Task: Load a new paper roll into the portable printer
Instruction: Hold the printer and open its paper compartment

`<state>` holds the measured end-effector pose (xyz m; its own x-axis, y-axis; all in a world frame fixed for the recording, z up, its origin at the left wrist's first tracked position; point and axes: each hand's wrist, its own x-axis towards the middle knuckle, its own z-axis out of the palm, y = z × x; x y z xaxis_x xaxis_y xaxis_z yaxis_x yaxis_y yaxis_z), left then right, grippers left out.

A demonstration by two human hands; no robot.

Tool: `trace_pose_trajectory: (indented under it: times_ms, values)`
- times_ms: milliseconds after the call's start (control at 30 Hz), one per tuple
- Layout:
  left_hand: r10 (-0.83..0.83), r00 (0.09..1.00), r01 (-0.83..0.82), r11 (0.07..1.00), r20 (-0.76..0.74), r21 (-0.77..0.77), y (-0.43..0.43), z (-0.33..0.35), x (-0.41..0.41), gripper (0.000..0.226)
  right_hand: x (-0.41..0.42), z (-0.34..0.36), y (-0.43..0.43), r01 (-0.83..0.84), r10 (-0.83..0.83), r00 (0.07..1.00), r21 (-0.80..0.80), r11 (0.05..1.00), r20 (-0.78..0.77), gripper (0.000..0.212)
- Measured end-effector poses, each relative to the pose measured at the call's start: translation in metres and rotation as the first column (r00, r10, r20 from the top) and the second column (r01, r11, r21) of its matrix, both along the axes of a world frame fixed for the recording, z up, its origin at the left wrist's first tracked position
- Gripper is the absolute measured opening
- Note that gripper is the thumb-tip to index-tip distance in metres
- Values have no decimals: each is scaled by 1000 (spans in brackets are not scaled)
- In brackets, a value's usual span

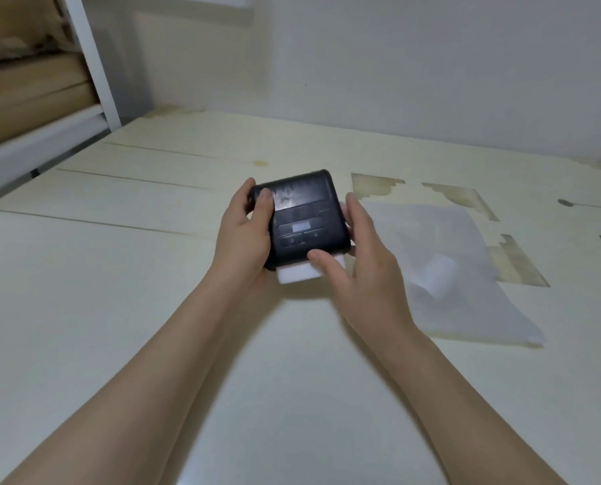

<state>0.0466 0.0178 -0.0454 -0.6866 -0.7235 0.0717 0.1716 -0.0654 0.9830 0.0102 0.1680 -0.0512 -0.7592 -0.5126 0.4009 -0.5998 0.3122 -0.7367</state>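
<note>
A black portable printer (pixel 304 218) is held just above the pale table, its lid closed and its small display facing up. My left hand (pixel 246 236) grips its left side with the thumb on the top cover. My right hand (pixel 355 260) holds the right side, its thumb resting on the near edge. A white strip of paper (pixel 293 274) sticks out from under the printer's near edge. A white paper roll (pixel 437 274) lies on a translucent sheet to the right, apart from both hands.
The translucent white sheet (pixel 467 309) covers the right part of the cream wooden table (pixel 117 309). Worn patches (pixel 376 187) mark the table behind it. A white frame with brown bedding (pixel 29 82) stands at the far left. A plain wall closes the back.
</note>
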Motion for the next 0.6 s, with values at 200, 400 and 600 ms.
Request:
trace_pose_trajectory:
  times_ms: [200,400,600]
  values:
    - [-73,996,80,986,-50,149,3,3,0,48,-4,7,8,-118,197,916,-234,965,349,55]
    - [-251,966,256,930,-54,263,6,8,6,34,-11,9,19,-156,255,876,-259,953,409,39]
    - [-280,960,276,922,-24,272,4,6,10,39,-13,6,23,-207,317,829,-272,940,461,45]
